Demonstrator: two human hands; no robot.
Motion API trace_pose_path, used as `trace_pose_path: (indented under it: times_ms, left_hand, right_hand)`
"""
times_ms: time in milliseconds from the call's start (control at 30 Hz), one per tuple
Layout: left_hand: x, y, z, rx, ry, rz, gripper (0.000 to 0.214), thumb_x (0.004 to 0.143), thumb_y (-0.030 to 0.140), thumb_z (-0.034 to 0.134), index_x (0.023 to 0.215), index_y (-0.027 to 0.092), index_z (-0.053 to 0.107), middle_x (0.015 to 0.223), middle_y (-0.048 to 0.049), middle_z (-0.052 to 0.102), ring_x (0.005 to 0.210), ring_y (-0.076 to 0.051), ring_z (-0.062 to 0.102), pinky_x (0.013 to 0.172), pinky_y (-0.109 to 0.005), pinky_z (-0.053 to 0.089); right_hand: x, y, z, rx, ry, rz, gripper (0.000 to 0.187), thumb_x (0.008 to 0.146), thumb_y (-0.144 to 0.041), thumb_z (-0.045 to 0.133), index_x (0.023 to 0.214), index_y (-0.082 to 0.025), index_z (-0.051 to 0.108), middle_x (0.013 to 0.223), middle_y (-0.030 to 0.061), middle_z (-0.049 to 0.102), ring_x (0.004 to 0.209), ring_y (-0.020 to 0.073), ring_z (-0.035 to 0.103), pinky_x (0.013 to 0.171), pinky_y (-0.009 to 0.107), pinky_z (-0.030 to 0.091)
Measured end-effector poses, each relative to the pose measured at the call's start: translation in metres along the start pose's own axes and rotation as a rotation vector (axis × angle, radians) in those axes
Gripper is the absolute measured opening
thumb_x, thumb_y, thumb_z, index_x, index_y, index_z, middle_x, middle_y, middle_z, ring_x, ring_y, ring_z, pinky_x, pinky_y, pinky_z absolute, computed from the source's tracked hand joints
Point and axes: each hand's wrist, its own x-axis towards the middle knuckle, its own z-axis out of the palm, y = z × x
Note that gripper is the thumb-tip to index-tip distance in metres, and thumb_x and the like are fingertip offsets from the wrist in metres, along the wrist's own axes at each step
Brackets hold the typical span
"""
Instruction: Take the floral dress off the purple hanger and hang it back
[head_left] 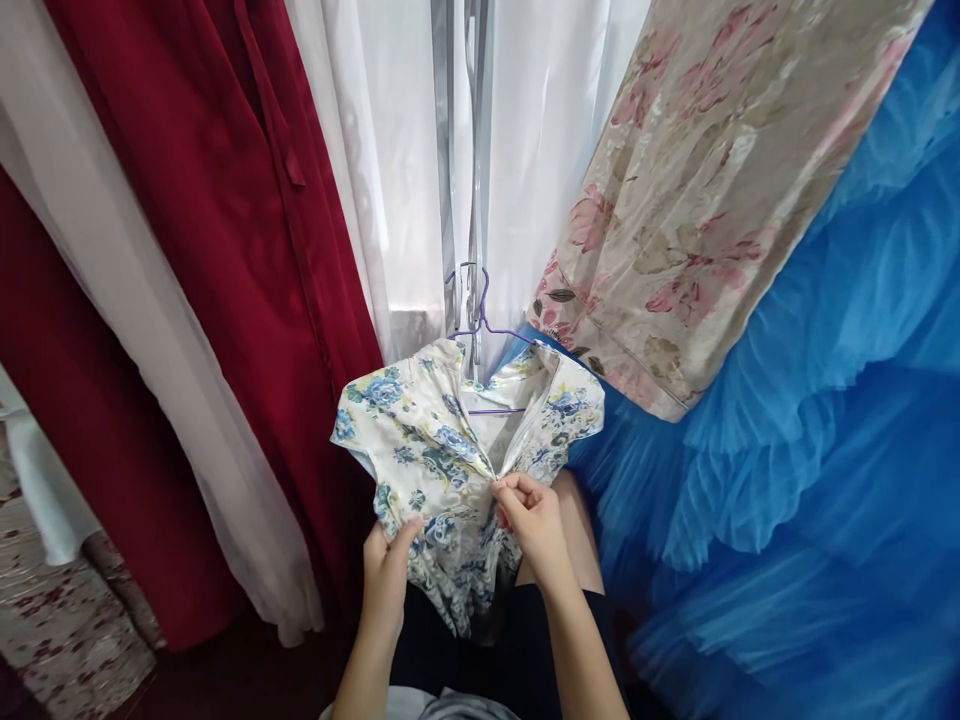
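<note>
In the head view, a white garment (442, 450) — cap-sleeved, printed with blue flowers and yellow-green touches — sits on a purple hanger (510, 332), its V-shaped opening parted down to a point. Below the hanger, the right hand (536, 512) pinches the opening's lower end between thumb and fingers; below and left of the hanger, the left hand (387, 565) grips the garment's side, thumb on top. Red cloth (225, 250) hangs left of the hanger, ruffled blue tulle (787, 480) to its right.
</note>
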Motion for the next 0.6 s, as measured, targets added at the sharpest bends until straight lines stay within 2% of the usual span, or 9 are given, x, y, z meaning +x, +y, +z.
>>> trace_pose_path:
  times_ms: [33,100,133,167,200,267,333,467,600]
  left_hand:
    - [-0.003,0.000,0.006,0.024,0.072,0.083,0.063,0.081,0.039,0.074,0.136,0.021,0.051,0.134,-0.0127,0.061,0.128,-0.032,0.057,0.111,-0.044,0.042]
    - [-0.011,0.001,0.020,0.118,0.236,0.331,0.068,0.081,0.035,0.075,0.140,0.023,0.043,0.148,-0.0143,0.047,0.136,-0.031,0.048,0.113,-0.042,0.039]
    - [-0.016,0.004,0.027,0.178,0.280,0.458,0.066,0.082,0.033,0.075,0.138,0.023,0.043,0.150,-0.0145,0.042,0.139,-0.030,0.044,0.114,-0.041,0.038]
    - [-0.020,0.007,0.036,0.242,0.258,0.553,0.059,0.083,0.031,0.073,0.135,0.023,0.046,0.148,-0.0143,0.042,0.138,-0.030,0.043,0.114,-0.039,0.037]
    - [-0.024,0.010,0.045,0.298,0.171,0.607,0.051,0.084,0.029,0.072,0.130,0.023,0.051,0.143,-0.0139,0.046,0.136,-0.029,0.045,0.113,-0.039,0.038]
    - [-0.028,0.017,0.063,0.351,-0.074,0.598,0.036,0.087,0.028,0.068,0.121,0.022,0.058,0.128,-0.0125,0.058,0.125,-0.028,0.054,0.107,-0.037,0.042]
    - [-0.027,0.021,0.078,0.330,-0.220,0.524,0.029,0.089,0.029,0.066,0.116,0.022,0.058,0.113,-0.0101,0.064,0.110,-0.026,0.061,0.098,-0.035,0.047]
    - [-0.021,0.021,0.090,0.315,-0.287,0.471,0.013,0.093,0.030,0.062,0.101,0.021,0.055,0.092,-0.0046,0.064,0.090,-0.020,0.065,0.084,-0.030,0.050]
    - [-0.016,0.024,0.080,0.379,-0.326,0.458,0.007,0.091,0.026,0.061,0.096,0.021,0.059,0.091,-0.0044,0.067,0.088,-0.020,0.066,0.082,-0.029,0.049]
  right_hand:
    - [-0.003,-0.001,-0.005,-0.008,0.005,-0.003,0.031,0.084,-0.041,0.069,0.066,-0.019,0.056,0.046,-0.0043,0.049,0.044,0.0106,0.039,0.049,0.025,0.028]
    - [-0.006,-0.004,-0.013,-0.019,0.019,-0.004,0.031,0.082,-0.041,0.071,0.065,-0.019,0.058,0.046,-0.0031,0.051,0.044,0.0107,0.041,0.049,0.025,0.029]
    - [-0.008,-0.006,-0.015,-0.026,0.025,-0.001,0.032,0.082,-0.041,0.072,0.064,-0.018,0.058,0.046,-0.0027,0.051,0.043,0.0107,0.042,0.049,0.025,0.029]
    - [-0.009,-0.008,-0.016,-0.036,0.027,0.002,0.032,0.081,-0.041,0.072,0.064,-0.018,0.059,0.046,-0.0024,0.052,0.043,0.0106,0.042,0.048,0.025,0.029]
    - [-0.010,-0.011,-0.017,-0.045,0.024,0.007,0.032,0.080,-0.041,0.073,0.063,-0.018,0.059,0.046,-0.0022,0.052,0.042,0.0104,0.041,0.048,0.025,0.029]
    - [-0.014,-0.017,-0.016,-0.048,0.002,0.014,0.032,0.080,-0.041,0.074,0.063,-0.018,0.059,0.046,-0.0017,0.054,0.042,0.0108,0.042,0.046,0.025,0.030]
    - [-0.018,-0.023,-0.016,-0.045,-0.022,0.019,0.033,0.079,-0.042,0.075,0.063,-0.018,0.060,0.047,-0.0009,0.056,0.042,0.0117,0.045,0.046,0.025,0.032]
    - [-0.022,-0.028,-0.017,-0.064,-0.043,0.028,0.032,0.081,-0.045,0.075,0.070,-0.016,0.066,0.048,0.0004,0.058,0.043,0.0120,0.048,0.046,0.024,0.034]
    - [-0.001,-0.037,-0.012,-0.010,-0.054,0.028,0.032,0.082,-0.043,0.072,0.065,-0.017,0.065,0.047,0.0006,0.059,0.040,0.0098,0.045,0.043,0.023,0.034]
